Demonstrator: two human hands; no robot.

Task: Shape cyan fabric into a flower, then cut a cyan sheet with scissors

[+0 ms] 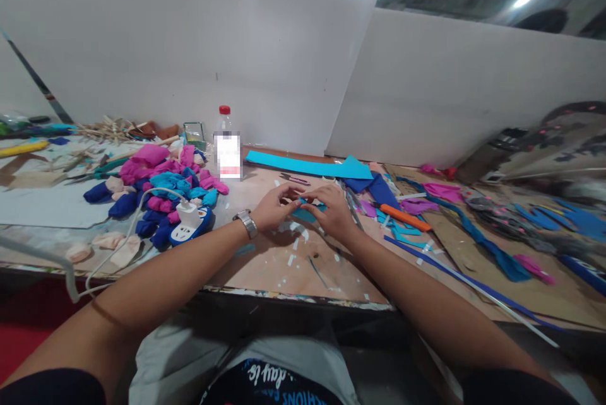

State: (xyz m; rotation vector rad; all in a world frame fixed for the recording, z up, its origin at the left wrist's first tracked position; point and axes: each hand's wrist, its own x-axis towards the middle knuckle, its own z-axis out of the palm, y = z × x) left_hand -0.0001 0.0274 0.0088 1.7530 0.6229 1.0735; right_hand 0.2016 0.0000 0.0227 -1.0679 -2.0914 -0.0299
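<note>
Our left hand point(276, 208) and right hand point(334, 209) nearly meet, fingers pinching a small blue piece point(307, 215) between them over the tabletop point(269, 272). A watch point(247, 223) circles our left wrist. Beyond our hands lies a long blue strip point(303, 164); past the left one stands a red-capped bottle point(228, 149). Farther left, a power socket point(193, 226) sits beside pink and blue bundles point(158, 171); to our right lies an orange tool point(406, 217) among scraps point(402, 229).

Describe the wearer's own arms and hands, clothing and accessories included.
The left hand and right hand are ungloved. The left wrist carries a silver-toned watch with a metal band; no watch shows on the right. Dark short sleeves leave both forearms uncovered.
</note>
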